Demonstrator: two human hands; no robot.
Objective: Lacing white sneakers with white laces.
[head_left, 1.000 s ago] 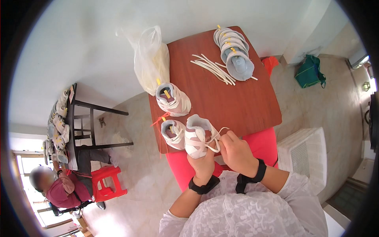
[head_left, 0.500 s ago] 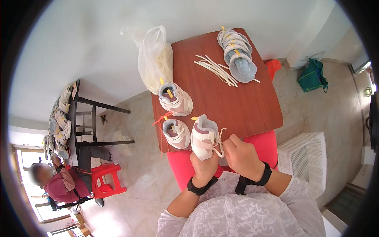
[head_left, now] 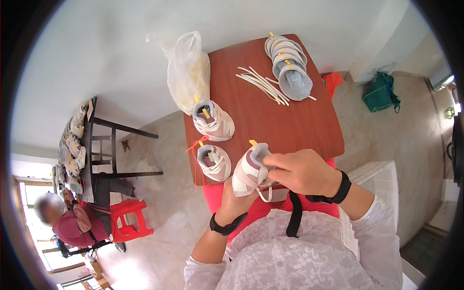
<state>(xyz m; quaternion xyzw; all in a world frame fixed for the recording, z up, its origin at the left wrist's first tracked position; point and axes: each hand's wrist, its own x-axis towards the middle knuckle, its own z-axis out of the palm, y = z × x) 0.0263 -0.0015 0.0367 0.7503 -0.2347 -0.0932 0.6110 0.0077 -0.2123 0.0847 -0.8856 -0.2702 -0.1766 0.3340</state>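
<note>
My left hand [head_left: 235, 199] grips a pink and white shoe upper [head_left: 247, 177] from below, over the near edge of the brown table. A yellow tab stands up at its heel, and a loop of white shoelace [head_left: 264, 195] hangs from its near side. My right hand [head_left: 303, 175] is closed, its fingertips at the grey-lined opening of this shoe. Whatever those fingers hold is hidden. Left of the shoe, two laced shoes stand on the table, a nearer one [head_left: 214, 163] and a farther one [head_left: 215, 123].
On the brown table [head_left: 270, 128] lie loose white laces [head_left: 263, 86] and a nested row of shoe uppers [head_left: 289, 65]. A plastic bag [head_left: 189, 77] stands at the far left edge. A white basket [head_left: 374, 188] sits to the right. At left, a person [head_left: 79, 224] sits by another table of shoes.
My left hand has tilted the shoe and shifted slightly left. My right hand has moved from the lace at the shoe's side up to its opening, turning over the shoe.
</note>
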